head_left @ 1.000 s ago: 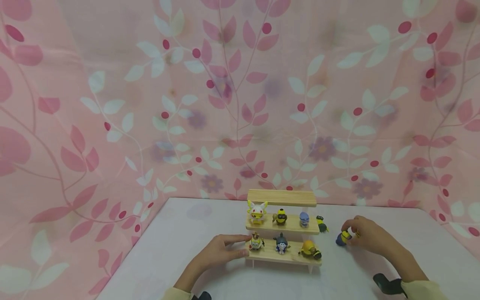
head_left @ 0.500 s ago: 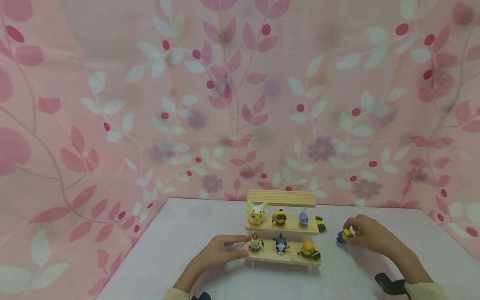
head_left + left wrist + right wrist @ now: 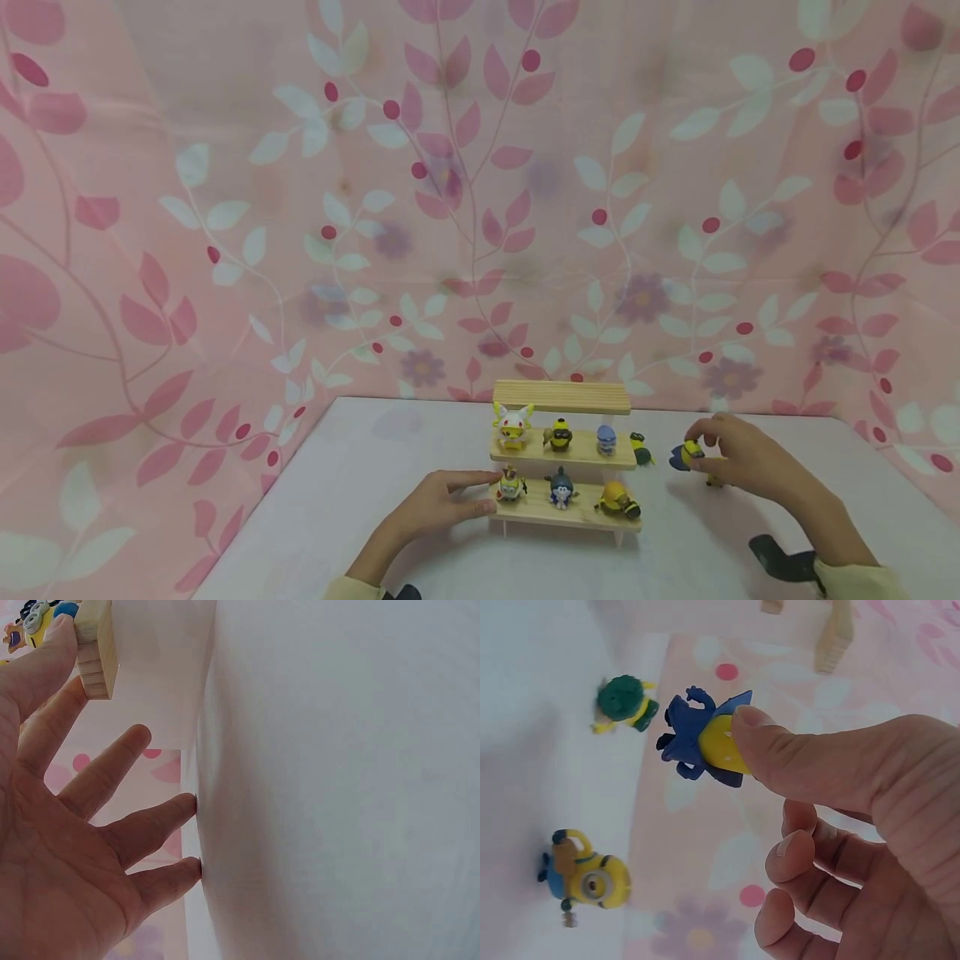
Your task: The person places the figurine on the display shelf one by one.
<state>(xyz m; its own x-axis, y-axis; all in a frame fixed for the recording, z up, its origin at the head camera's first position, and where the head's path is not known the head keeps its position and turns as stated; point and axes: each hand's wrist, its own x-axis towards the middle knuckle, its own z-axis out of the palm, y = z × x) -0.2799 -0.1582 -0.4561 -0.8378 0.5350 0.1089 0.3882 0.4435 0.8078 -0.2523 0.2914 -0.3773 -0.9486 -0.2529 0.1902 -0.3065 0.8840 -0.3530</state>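
My right hand point(image 3: 750, 458) pinches a small yellow toy figure with a blue cape point(image 3: 712, 742) between thumb and fingers. It hangs over the table, to the right of a tiered wooden display shelf point(image 3: 592, 521). My left hand point(image 3: 442, 504) holds the left end of the lower board by thumb and forefinger, its other fingers spread. On the lower board stand a crowned figure point(image 3: 511, 483), a grey-hooded figure point(image 3: 561, 489) and an orange-and-yellow figure lying over point(image 3: 618, 500). The middle board bears a white-eared figure point(image 3: 513, 427), a yellow one point(image 3: 558, 435) and a blue one point(image 3: 607, 440).
Under my right hand a minion figure in blue overalls point(image 3: 600, 881) is on the white table point(image 3: 405, 442). Near the shelf's right side is a green-and-yellow figure point(image 3: 642, 450). The shelf's top board point(image 3: 561, 397) bears nothing. Flowered pink cloth point(image 3: 480, 208) hangs behind.
My right hand has raised the caped figure and moved slightly back, tilting it, so the minion figure below shows more. My left hand stays at the shelf's end.
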